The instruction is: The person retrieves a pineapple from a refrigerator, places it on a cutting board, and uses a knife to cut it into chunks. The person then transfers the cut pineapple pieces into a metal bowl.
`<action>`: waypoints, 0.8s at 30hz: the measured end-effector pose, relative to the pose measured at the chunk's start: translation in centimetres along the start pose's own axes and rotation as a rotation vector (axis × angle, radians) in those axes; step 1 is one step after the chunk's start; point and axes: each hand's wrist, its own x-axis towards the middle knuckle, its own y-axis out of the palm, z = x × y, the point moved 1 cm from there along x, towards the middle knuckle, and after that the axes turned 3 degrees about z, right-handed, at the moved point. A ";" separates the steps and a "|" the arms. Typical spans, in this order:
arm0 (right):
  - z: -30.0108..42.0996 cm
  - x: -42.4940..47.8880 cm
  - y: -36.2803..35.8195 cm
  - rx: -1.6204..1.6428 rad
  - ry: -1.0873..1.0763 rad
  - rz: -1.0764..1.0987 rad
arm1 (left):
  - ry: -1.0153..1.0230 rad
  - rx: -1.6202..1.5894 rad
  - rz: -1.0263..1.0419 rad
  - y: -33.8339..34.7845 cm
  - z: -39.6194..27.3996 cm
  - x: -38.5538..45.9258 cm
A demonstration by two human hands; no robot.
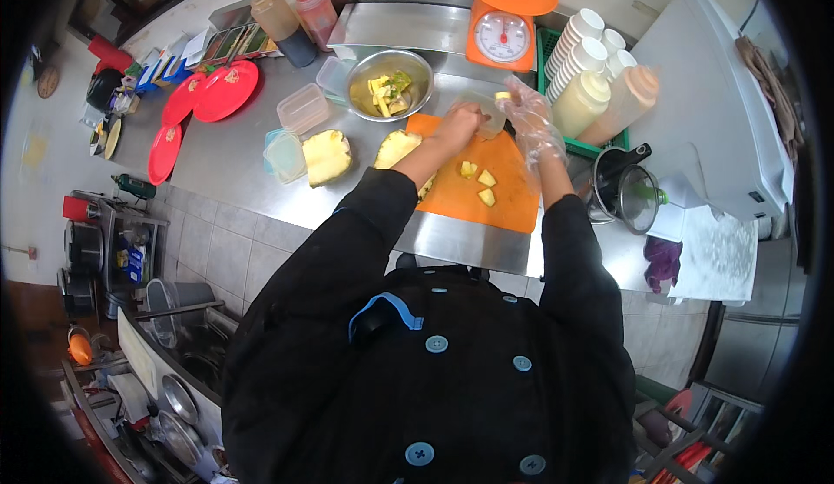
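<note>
My left hand is bare and grips the near side of a clear plastic container at the far end of an orange cutting board. In a clear plastic glove, my right hand pinches a small pineapple chunk above the container. Several cut pineapple pieces lie on the board. A cut pineapple part rests at the board's left edge, partly hidden by my left forearm. Another pineapple part, flesh up, sits farther left on the steel counter. Something dark shows beside the glove, mostly covered.
A steel bowl holds pineapple trimmings. Plastic containers and lids stand to its left. Behind are an orange kitchen scale and a green basket with cups and squeeze bottles. A strainer sits at the right; red plates lie left.
</note>
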 end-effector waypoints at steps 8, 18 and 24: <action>4.8 -10.3 1.2 -0.891 -0.196 0.669 | -0.267 -0.189 -0.150 -6.8 -6.0 -6.9; 3.8 -8.6 3.2 -0.855 -0.078 0.913 | -0.536 -0.273 -0.446 -12.4 -7.4 -16.8; 3.6 -8.6 2.3 -0.759 0.081 0.954 | -0.710 -0.293 -0.520 -13.0 -7.6 -20.6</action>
